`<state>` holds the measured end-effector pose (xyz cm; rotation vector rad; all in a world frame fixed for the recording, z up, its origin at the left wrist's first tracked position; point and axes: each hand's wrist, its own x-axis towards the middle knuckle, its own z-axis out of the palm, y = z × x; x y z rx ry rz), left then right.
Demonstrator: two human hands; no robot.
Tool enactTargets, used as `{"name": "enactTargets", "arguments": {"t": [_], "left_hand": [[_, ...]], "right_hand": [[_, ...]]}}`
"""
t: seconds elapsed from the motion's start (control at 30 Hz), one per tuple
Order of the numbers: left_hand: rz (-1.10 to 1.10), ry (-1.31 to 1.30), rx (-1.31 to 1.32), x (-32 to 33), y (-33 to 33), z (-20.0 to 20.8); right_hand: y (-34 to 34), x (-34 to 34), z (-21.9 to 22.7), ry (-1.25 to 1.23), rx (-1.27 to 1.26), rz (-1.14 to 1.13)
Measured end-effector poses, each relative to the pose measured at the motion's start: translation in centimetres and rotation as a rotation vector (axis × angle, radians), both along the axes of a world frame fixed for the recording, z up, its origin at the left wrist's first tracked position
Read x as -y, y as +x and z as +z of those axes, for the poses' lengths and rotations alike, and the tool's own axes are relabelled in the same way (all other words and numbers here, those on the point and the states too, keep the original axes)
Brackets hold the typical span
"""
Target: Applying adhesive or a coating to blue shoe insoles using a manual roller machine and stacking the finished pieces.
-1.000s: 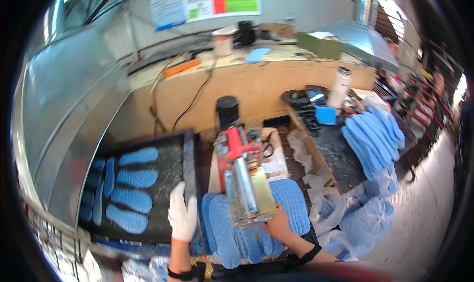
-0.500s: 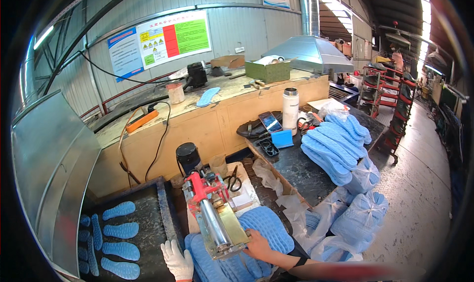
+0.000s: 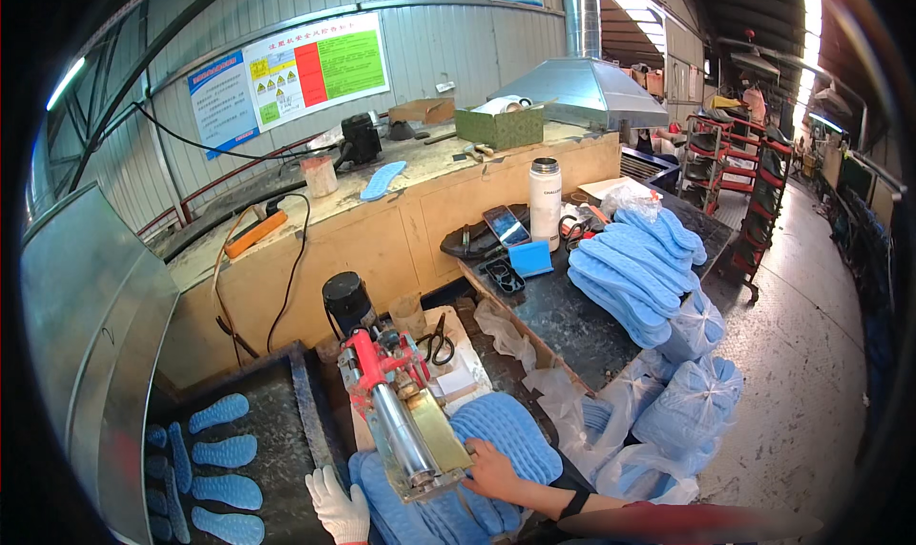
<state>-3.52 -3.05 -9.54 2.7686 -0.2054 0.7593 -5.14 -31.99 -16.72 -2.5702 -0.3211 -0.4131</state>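
Judging by stacked insoles [image 3: 630, 278] on the counter [image 3: 544, 318], some are likely done, with loose insoles [image 3: 226, 491] seemingly left; left grip [image 3: 339, 510] is spread empty, right grip [image 3: 491, 472] is placed by the machine [image 3: 405, 435], hold untellable, amid nearer insoles [image 3: 510, 435].

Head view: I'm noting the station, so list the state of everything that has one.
Left hand, gloved, open
Right hand, bare, grip unclear
Red-and-silver machine, running or not unclear
Scissors, lying down
White bottle, upright
Green box, open-topped
Loose insoles on black tray, spread out
Insole pile on right table, stacked
Plastic bag, filled
Tube light, lit
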Motion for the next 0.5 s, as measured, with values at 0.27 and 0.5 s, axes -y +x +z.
{"name": "enactTargets", "arguments": {"t": [0.27,0.5], "left_hand": [[0.000,0.026,0.002,0.2,0.1,0.1],[0.049,-0.060,-0.025,-0.4,0.9,-2.4]], "right_hand": [[0.3,0.1,-1.0,-0.011,-0.026,-0.010],[0.5,0.0,-1.3,-0.005,-0.024,-0.011]]}}
